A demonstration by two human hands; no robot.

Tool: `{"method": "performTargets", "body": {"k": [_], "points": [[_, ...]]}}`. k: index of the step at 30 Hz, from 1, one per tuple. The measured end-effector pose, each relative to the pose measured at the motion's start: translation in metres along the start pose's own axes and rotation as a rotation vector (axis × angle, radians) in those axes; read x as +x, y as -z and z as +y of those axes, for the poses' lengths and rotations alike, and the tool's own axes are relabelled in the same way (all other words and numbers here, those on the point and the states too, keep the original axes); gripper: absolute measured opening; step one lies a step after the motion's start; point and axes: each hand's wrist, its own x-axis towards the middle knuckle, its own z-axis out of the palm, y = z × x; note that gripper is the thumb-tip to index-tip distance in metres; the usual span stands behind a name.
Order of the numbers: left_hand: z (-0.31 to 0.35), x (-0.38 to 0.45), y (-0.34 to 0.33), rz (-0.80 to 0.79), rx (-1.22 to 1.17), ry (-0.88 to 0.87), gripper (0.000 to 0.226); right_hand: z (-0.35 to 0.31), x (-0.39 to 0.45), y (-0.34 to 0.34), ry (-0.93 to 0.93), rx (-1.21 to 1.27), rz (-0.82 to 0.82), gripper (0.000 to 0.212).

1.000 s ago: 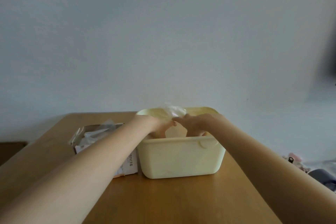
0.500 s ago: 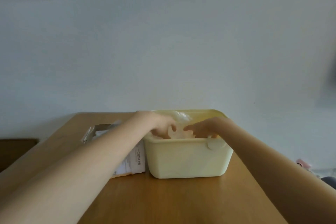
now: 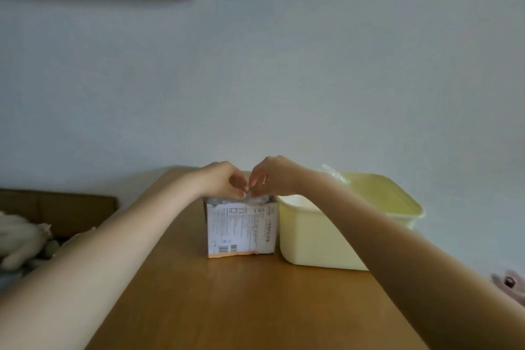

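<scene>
While the printed glove box point(image 3: 241, 229) stands upright on the wooden table point(image 3: 255, 307), just beside the pale yellow bin point(image 3: 312, 236), the left hand point(image 3: 220, 179) and right hand point(image 3: 274, 176) meet fingertip to fingertip, pinching clear plastic film point(image 3: 255, 198) at its open top.

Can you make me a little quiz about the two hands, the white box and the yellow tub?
1. True or false: the yellow tub stands right of the white box.
2. Where do the left hand and the right hand meet? A in the tub, B at the top of the box, C on the picture frame.
3. Fill in: the box and the tub stand on a wooden ____.
Key: 1 true. 2 B, where they pinch clear plastic. 3 table.
</scene>
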Motion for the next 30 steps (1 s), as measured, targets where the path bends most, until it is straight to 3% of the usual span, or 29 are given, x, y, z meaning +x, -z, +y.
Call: {"method": "performTargets", "body": {"k": [3,6,9,14,20,22,26,30], "points": [[-0.008,-0.005,0.003,0.092,-0.055,0.006,0.019,0.004,0.012,-0.008,-0.072,-0.196,0.09,0.036],[-0.008,-0.005,0.005,0.149,-0.081,-0.002,0.027,0.009,0.018,-0.01,-0.176,-0.264,0.041,0.036],[0.002,-0.002,-0.002,0.16,-0.126,-0.035,0.025,0.008,0.021,-0.009,-0.148,-0.219,0.043,0.025],[0.019,0.012,-0.025,0.116,-0.132,-0.095,0.022,0.005,0.015,0.0,-0.076,-0.006,0.145,0.026],[0.017,0.017,-0.033,0.192,-0.086,-0.095,0.019,0.012,0.009,0.01,-0.081,0.197,0.283,0.03],[0.017,0.018,-0.032,0.218,-0.108,-0.085,0.017,0.015,0.008,0.012,-0.109,0.096,0.219,0.029],[0.021,0.018,-0.025,0.26,-0.182,-0.015,0.009,0.021,0.014,-0.002,-0.242,-0.204,-0.066,0.038],[0.028,0.016,-0.024,0.248,-0.188,0.015,0.009,0.017,0.02,-0.016,-0.272,-0.247,0.044,0.02]]}}
